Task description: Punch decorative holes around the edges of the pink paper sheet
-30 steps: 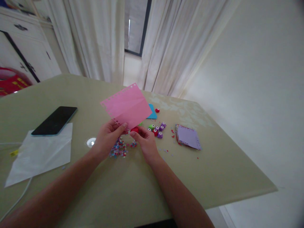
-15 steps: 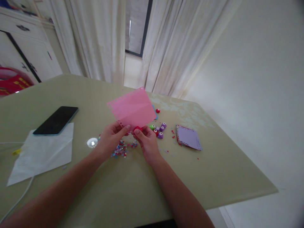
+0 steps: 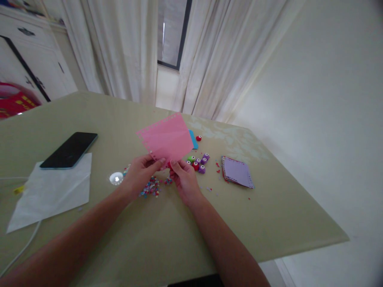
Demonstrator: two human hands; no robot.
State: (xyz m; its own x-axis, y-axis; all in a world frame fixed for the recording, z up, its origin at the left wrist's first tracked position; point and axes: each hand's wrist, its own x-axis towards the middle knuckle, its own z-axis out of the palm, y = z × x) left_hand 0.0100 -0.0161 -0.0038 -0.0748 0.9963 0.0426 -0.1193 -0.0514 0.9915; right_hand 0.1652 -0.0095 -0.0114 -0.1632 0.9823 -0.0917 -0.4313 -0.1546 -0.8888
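My left hand (image 3: pixel 140 175) pinches the lower edge of a pink paper sheet (image 3: pixel 166 137) whose edges carry rows of punched holes, holding it up above the table. My right hand (image 3: pixel 184 179) is closed on a small red punch (image 3: pixel 170 164) at the sheet's lower edge; the punch is mostly hidden by fingers and paper. Under both hands lies a heap of coloured paper bits (image 3: pixel 149 186). Just right of my right hand sit several small purple, red and green punches (image 3: pixel 199 162).
A stack of lilac and red punched paper squares (image 3: pixel 237 172) lies to the right. A blue sheet (image 3: pixel 193 139) and a red punch (image 3: pixel 198 138) sit behind the pink one. A black phone (image 3: pixel 69 149) rests on white paper (image 3: pixel 50 191) at left, near a round shiny object (image 3: pixel 116 178).
The pink sheet has shifted slightly right and turned along its lower edge between my hands. My right hand moved up closer to the sheet, covering more of the red punch.
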